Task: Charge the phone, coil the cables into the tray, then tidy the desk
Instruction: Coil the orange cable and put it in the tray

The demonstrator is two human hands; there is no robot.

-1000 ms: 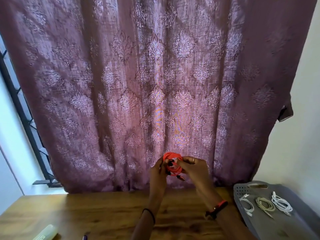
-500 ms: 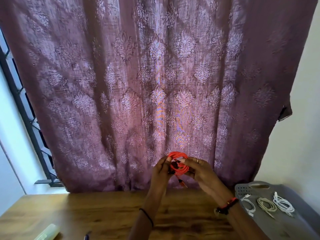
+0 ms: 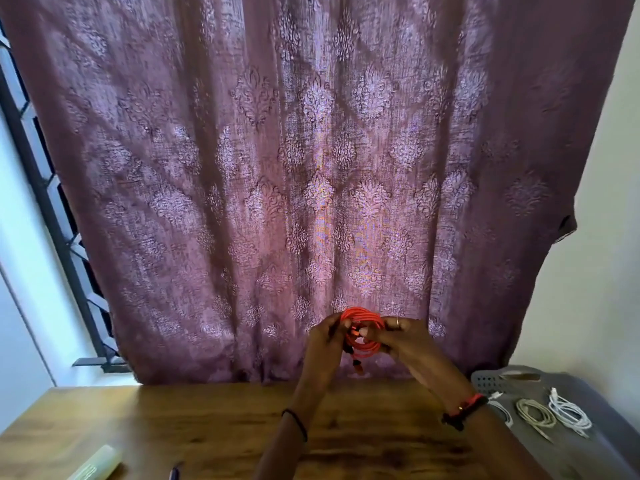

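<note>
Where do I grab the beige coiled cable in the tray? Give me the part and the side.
Pinch across all the loops of the beige coil at its near arc, coming straight down from above. It lies flat on the grey tray, with the white coil close on its right, so a sideways reach would likely snag that.

Pt of orange cable (image 3: 362,311) behind fingers (image 3: 388,337); tray (image 3: 485,379), pale tube (image 3: 95,464) cut by frame edge.
</note>
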